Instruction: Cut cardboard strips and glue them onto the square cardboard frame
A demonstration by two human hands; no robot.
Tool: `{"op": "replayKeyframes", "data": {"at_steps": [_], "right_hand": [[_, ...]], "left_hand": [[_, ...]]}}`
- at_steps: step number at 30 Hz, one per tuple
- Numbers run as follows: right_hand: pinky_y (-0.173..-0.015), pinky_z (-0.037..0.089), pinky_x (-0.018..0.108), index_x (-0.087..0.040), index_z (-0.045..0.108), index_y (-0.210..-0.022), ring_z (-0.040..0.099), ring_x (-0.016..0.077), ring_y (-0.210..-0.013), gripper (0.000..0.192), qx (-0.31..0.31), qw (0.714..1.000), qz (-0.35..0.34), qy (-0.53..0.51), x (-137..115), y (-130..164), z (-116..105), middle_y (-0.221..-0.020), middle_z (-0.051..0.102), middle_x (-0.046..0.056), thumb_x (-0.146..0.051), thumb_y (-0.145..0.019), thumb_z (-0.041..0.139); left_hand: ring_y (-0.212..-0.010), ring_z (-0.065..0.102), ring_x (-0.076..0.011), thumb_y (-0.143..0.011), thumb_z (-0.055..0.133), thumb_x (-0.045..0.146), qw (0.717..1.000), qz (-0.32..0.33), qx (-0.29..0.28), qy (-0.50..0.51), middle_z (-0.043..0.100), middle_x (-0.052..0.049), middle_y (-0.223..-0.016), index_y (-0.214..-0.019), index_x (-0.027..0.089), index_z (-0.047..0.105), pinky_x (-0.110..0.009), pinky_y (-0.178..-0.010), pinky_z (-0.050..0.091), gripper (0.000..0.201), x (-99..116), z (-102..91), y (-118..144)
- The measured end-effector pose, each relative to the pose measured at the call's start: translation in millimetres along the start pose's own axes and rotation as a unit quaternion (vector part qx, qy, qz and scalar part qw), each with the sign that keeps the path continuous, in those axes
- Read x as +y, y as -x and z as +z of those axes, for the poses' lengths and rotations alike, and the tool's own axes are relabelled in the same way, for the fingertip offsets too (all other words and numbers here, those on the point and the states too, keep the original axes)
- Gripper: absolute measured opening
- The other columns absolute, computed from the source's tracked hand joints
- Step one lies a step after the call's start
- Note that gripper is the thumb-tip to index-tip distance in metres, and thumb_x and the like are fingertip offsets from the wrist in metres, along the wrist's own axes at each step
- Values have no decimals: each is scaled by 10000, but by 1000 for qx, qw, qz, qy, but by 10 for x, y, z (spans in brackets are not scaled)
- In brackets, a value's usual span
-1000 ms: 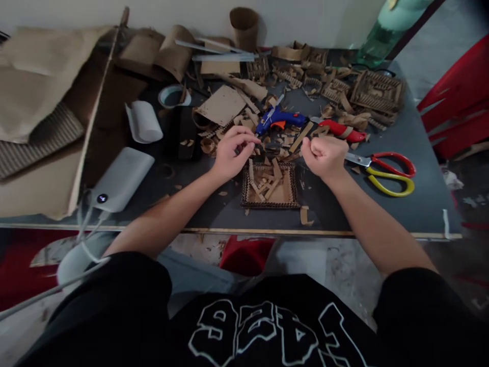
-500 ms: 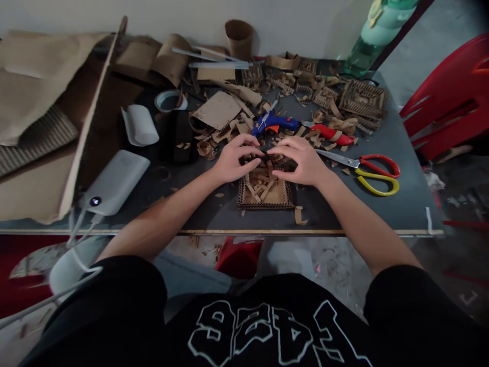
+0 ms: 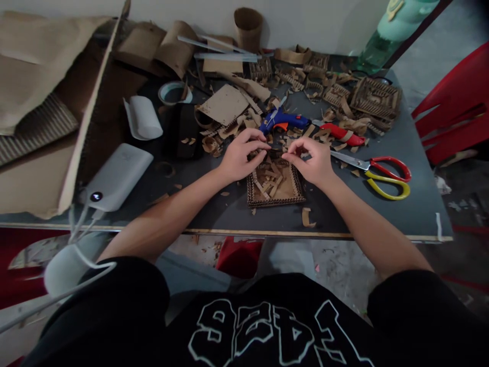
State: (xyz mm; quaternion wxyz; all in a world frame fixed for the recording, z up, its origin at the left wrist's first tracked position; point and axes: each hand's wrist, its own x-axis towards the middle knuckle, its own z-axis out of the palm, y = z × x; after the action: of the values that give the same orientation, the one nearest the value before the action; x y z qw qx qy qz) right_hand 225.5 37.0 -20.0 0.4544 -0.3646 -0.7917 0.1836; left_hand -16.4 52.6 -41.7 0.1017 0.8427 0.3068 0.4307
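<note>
A small square tray of corrugated cardboard [image 3: 275,200] lies on the dark table before me, with loose cardboard strips [image 3: 270,181] inside it. Over its far left side, my left hand [image 3: 242,157] is closed in a loose pinch, thumb and fingertips nearly meeting. My right hand [image 3: 311,160] pinches with thumb and forefinger above the far right corner. A small dark bit shows between the two hands, but what either pinch holds is too small to make out. Just beyond the hands lies a blue glue gun [image 3: 288,121] with an orange trigger.
Scissors with red and yellow handles [image 3: 387,176] and a red-handled tool [image 3: 342,133] lie right. Cardboard scraps and a larger corrugated square [image 3: 376,99] fill the back. Left are a white power bank [image 3: 120,176], a tape roll [image 3: 175,93] and cardboard sheets [image 3: 42,66]. A green bottle [image 3: 385,46] stands back right.
My right hand has drawn a little away from the left, its fingers going from spread to a pinch. The left hand stays near the tray's far side. The whole view has shifted slightly.
</note>
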Motion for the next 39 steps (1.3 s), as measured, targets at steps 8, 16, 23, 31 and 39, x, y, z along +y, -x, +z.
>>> {"op": "replayKeyframes", "data": {"at_steps": [8, 16, 23, 31, 39], "right_hand": [[-637, 536, 264, -251, 542, -883, 759, 158, -708, 307, 32, 993, 91, -67, -62, 74, 84, -746, 734, -26, -513, -940, 691], [-692, 565, 300, -261, 544, -910, 789, 191, -776, 304, 16, 992, 122, -27, -78, 95, 83, -774, 770, -17, -534, -949, 671], [-773, 571, 338, -269, 538, -955, 797, 201, -887, 235, -37, 992, 115, -45, -33, 124, 67, -872, 817, -17, -448, -960, 692], [-836, 579, 385, -253, 720, -1004, 774, 218, -877, 155, -33, 999, 30, 23, -49, 7, 93, -924, 816, 29, -395, -959, 679], [-823, 570, 420, -236, 770, -858, 735, 236, -855, 229, -16, 994, -76, 74, -5, -41, 179, -861, 805, 41, -380, -962, 626]], "left_hand": [[-1105, 721, -180, -1010, 567, 385, 998, 7, -24, 54, 756, -104, -1162, -1185, 211, 754, -326, -986, 575, 310, 30, -54, -24], [-1012, 750, -172, -962, 652, 468, 996, 3, -64, 55, 795, -72, -1049, -1100, 260, 780, -304, -893, 572, 281, 27, -25, -19], [-876, 744, -139, -947, 698, 363, 997, 45, -27, 59, 790, -57, -925, -980, 214, 779, -260, -815, 560, 173, 60, -44, -38], [-862, 739, -130, -968, 653, 398, 996, -43, -3, 75, 788, -51, -895, -896, 189, 775, -247, -805, 579, 253, 72, -45, -47], [-938, 776, -157, -918, 699, 517, 984, -73, -10, 160, 818, -45, -1005, -973, 236, 821, -285, -882, 618, 311, 92, 1, -19]]}}
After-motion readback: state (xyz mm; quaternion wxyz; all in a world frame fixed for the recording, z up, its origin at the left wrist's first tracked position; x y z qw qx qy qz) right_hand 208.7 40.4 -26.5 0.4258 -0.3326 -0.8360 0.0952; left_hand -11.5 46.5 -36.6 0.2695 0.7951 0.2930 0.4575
